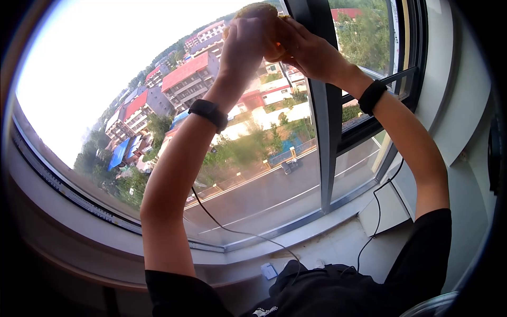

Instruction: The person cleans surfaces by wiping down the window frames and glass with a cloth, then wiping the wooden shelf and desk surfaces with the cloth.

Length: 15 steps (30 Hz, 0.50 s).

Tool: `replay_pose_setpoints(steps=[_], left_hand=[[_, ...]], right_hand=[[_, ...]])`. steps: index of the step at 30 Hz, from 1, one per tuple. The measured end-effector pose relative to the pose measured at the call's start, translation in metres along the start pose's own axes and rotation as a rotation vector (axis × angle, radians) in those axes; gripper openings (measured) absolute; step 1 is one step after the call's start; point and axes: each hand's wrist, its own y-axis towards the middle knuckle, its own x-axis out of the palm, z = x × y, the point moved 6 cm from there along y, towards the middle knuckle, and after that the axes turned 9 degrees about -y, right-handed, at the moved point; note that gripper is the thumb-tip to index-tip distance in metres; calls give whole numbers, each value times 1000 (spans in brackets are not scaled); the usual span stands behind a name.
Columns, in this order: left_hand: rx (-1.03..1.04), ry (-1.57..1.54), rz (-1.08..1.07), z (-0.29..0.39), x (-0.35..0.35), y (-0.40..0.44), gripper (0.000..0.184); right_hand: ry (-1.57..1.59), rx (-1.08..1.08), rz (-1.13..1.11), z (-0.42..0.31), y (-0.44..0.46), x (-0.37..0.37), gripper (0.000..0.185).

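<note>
Both my arms are raised in front of a large window pane (pixel 253 185). At the top of the view my left hand (pixel 245 47) and my right hand (pixel 309 50) are close together, with their fingers round a yellowish-brown, soft-looking item (pixel 259 10), perhaps a cloth or sponge. An orange patch shows between the hands. The fingertips are partly hidden behind it. A dark band (pixel 209 114) circles my left wrist, and another black band (pixel 372 97) is on the right one.
A dark vertical window frame (pixel 330 132) stands right of my hands, with smaller panes beyond. Thin black cables (pixel 237 231) hang by both arms. A small blue-and-white box (pixel 269 271) lies low near the sill. Buildings and a road show outside.
</note>
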Motion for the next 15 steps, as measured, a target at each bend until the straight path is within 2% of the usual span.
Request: replay_pose_setpoints(steps=[4,5,6,7,9,11,14,15], left_hand=[[84,43,-193,50,5,-38,31],[114,-17,-257,63,4,-52,28],[40,-192,-179,73,4,-67,29],[207,-8,-318,89,-2,-82,33],[256,-165,-332,104,-3,-112,34],[296,-172,-332,100,-10,-122,37],[187,-242,-255,58,-19,-100,40],[97,-251,-180,37,-11,-93,33]], right_hand=[[-210,-56,-75,-19,-43,17,62],[-169,-31,-87,-26,-56,20,57],[-127,-6,-97,-34,-70,22,52],[-149,-71,-116,-43,-82,23,51],[-139,-133,-148,-52,-98,26,45],[-131,-185,-140,-50,-92,26,40],[-205,-231,-107,-31,-53,27,42],[-262,-222,-82,-21,-31,22,45]])
